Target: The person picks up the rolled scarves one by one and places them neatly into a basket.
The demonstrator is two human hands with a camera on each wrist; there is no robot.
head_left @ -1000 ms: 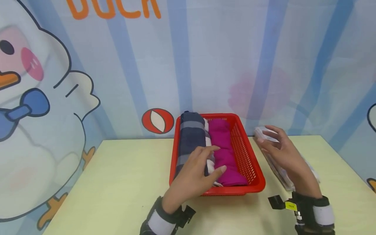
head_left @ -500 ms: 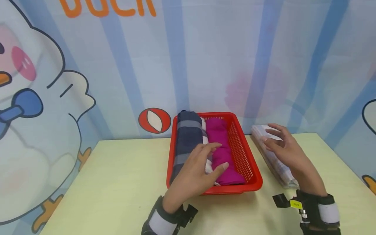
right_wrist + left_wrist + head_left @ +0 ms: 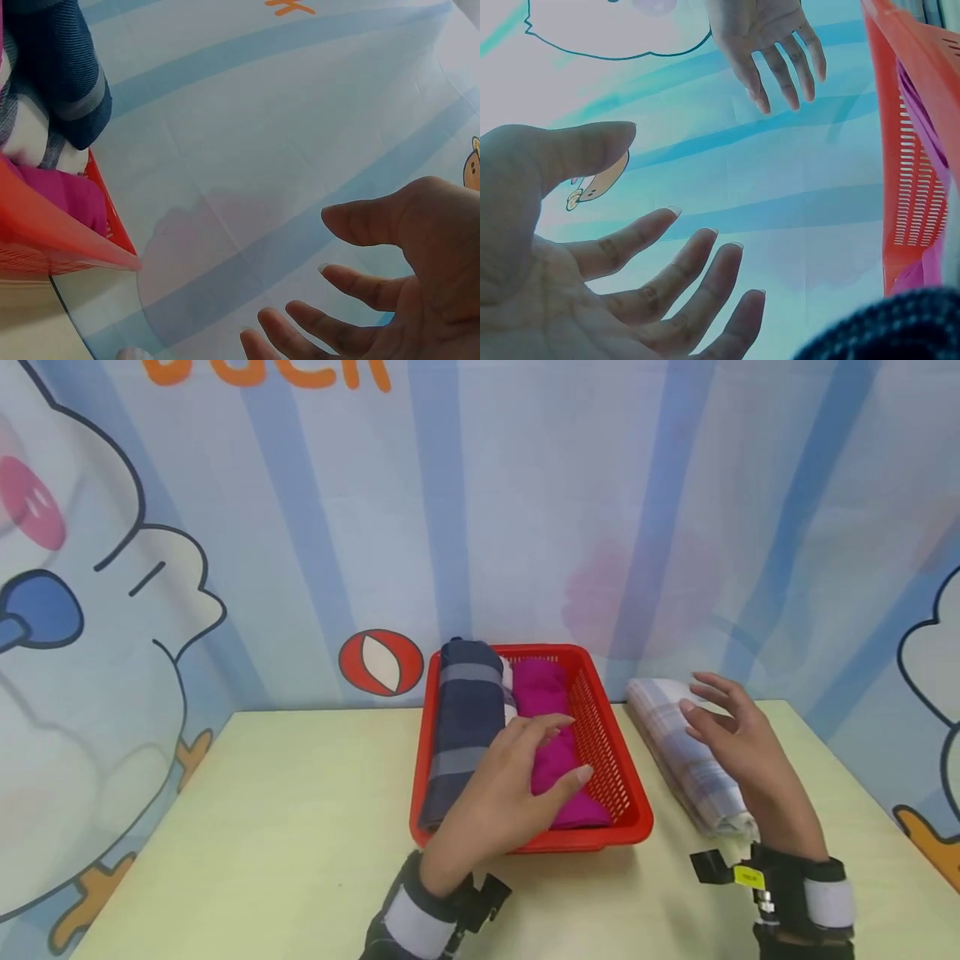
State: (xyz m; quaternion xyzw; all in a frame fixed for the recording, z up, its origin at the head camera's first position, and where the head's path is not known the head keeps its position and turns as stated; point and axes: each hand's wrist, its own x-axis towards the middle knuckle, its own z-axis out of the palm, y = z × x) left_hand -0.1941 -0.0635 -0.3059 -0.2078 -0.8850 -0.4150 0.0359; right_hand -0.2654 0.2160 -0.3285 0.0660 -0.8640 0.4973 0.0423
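Observation:
A red plastic basket (image 3: 637, 827) stands on the table with a rolled dark navy striped cloth (image 3: 472, 710) along its left side. Beside that roll lie a white-and-grey cloth (image 3: 508, 693), mostly covered, and a magenta cloth (image 3: 542, 685). My left hand (image 3: 502, 785) hovers over the basket's near part, fingers relaxed and apart, holding nothing. Right of the basket lies a folded pale plaid cloth (image 3: 678, 743). Over its right side hangs my right hand (image 3: 742, 743), fingers loosely bent and nothing between them. In the left wrist view, the left fingers (image 3: 682, 270) are spread.
The pale yellow table (image 3: 300, 827) reaches back to a printed fabric backdrop (image 3: 525, 510) with blue stripes and a cartoon duck. Both wrists wear dark straps (image 3: 795, 893) with small cameras. The basket's right end has a gap beside the magenta cloth.
The head view has turned slightly right. Relative to the plaid cloth, my right hand has shifted rightward, uncovering more of it. My left hand has drifted a little right over the basket.

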